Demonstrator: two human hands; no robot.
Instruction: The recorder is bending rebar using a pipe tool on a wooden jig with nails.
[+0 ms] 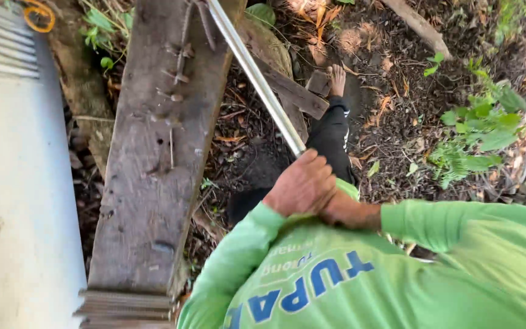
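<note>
Gripping item one: long, pale silvery metal pipe [257,76], round in section, running from your hands up and away to the top edge of the view, across the edge of the plank.

Hands: left hand [301,184] wrapped around the pipe's near end, fingers closed tight on it. Right hand [342,210] tucked just under and behind the left, mostly hidden by it and by the green sleeve (you cannot tell from this view whether it also clasps the pipe or only braces the left wrist). To do this well, keep both wrists in line with the pipe, push along its length rather than sideways, and keep the bare foot [336,79] out of its path.

Surroundings, listed:
- Weathered grey-brown wooden plank [153,164], broad, upright in the view, left of the pipe, with a row of rusty bent nails [176,67] sticking out of its upper half; mind these near your forearms.
- Smaller dark wooden batten [290,91] lying crosswise beneath the pipe.
- Pale grey corrugated sheet [13,183] at far left, flat and ridged at the top.
- Orange loop of cord [39,15] at top left.
- Dark soil with dry leaves [391,103], green leafy plants [479,131] at right.
- Black trouser leg [331,137] directly ahead of your hands.
</note>
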